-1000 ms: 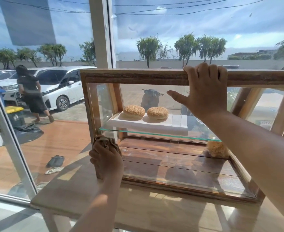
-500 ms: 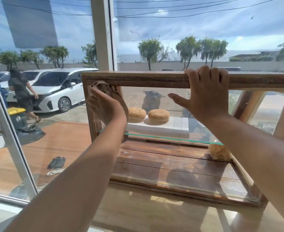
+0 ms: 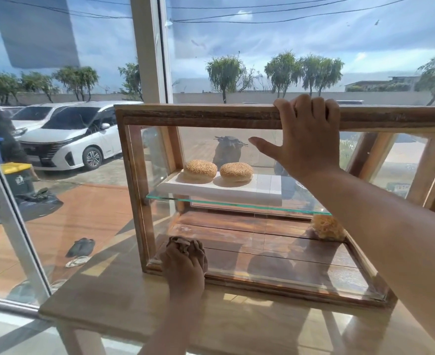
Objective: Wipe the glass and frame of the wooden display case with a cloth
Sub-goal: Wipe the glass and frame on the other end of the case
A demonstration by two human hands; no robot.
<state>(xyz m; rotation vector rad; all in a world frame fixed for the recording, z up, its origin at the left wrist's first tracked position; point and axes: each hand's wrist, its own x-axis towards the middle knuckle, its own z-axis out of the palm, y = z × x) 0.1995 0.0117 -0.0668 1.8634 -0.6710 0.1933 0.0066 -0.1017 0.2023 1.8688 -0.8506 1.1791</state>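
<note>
You have one wooden display case (image 3: 201,116) on one wooden table (image 3: 124,303), with one glass shelf (image 3: 237,203) inside carrying one white tray (image 3: 262,188) and two sesame buns (image 3: 200,170); a further single pale, crumbly item (image 3: 328,226) sits on the case floor. Your two hands are in view, the left hand (image 3: 184,270) bunched round one brown cloth (image 3: 183,245) and the right hand (image 3: 304,139) on the top rail. Outside you have two white cars (image 3: 75,139), one yellow-lidded bin (image 3: 18,175) and one person (image 3: 3,134).
</note>
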